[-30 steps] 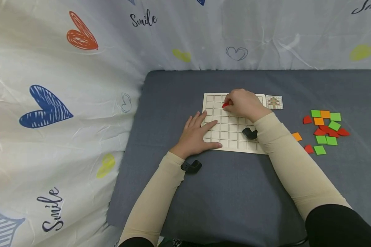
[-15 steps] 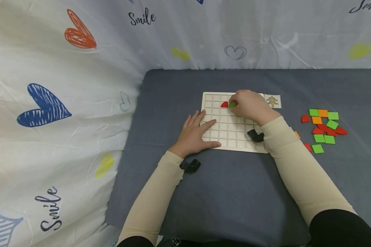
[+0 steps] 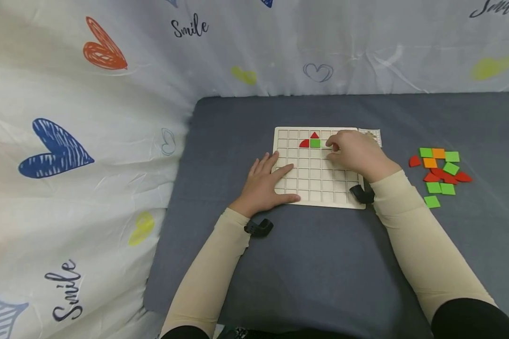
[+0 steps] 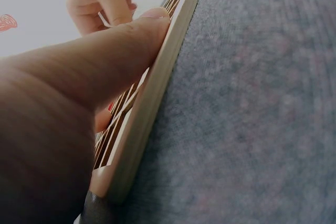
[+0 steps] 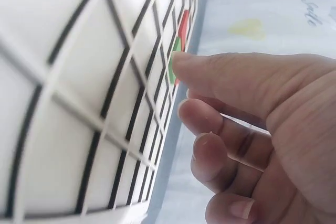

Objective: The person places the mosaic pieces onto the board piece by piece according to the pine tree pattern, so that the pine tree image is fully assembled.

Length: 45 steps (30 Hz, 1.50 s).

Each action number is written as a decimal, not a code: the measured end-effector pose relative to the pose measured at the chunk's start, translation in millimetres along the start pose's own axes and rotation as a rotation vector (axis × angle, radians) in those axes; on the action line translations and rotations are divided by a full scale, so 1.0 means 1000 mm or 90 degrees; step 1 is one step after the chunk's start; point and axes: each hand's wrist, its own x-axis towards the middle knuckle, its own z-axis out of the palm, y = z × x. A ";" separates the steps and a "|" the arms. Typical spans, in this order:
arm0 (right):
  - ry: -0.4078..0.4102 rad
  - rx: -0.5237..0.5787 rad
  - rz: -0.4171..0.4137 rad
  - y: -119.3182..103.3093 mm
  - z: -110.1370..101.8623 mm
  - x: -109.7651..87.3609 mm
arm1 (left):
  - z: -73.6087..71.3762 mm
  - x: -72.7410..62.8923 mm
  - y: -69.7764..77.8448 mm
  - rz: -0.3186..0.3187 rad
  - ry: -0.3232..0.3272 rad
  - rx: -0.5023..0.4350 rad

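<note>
A pale gridded board (image 3: 305, 183) lies on the grey cloth. My left hand (image 3: 263, 183) rests on its left side with fingers spread, and its thumb lies along the front edge in the left wrist view. Toward the back of the grid sit a red piece with a rounded corner (image 3: 304, 143), a green square tile (image 3: 315, 143) beside it and a red triangle (image 3: 315, 135) behind the green one. Just right of these, my right hand (image 3: 356, 150) hovers over the board. Its fingers are loosely bent, thumb apart from them, and nothing shows between them in the right wrist view (image 5: 262, 114).
A small pattern card (image 3: 376, 136) at the board's back right corner is partly covered by my right hand. Further right lie loose green tiles (image 3: 451, 168), orange tiles (image 3: 430, 163) and red pieces (image 3: 463, 177). A printed white curtain (image 3: 254, 47) hangs behind the table.
My right hand has let go of the red rounded piece, then left the green square, moving right. The red triangle, hidden before, now shows. My left hand has stayed on the board.
</note>
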 end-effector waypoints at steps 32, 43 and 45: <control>0.011 0.002 0.077 0.055 -0.005 -0.065 | -0.002 -0.001 0.002 0.004 0.005 -0.018; 0.046 0.014 0.098 0.091 -0.017 -0.085 | -0.002 -0.001 0.002 0.008 0.010 -0.015; 0.052 0.009 0.097 0.098 -0.019 -0.089 | -0.002 -0.001 0.002 0.007 0.009 -0.015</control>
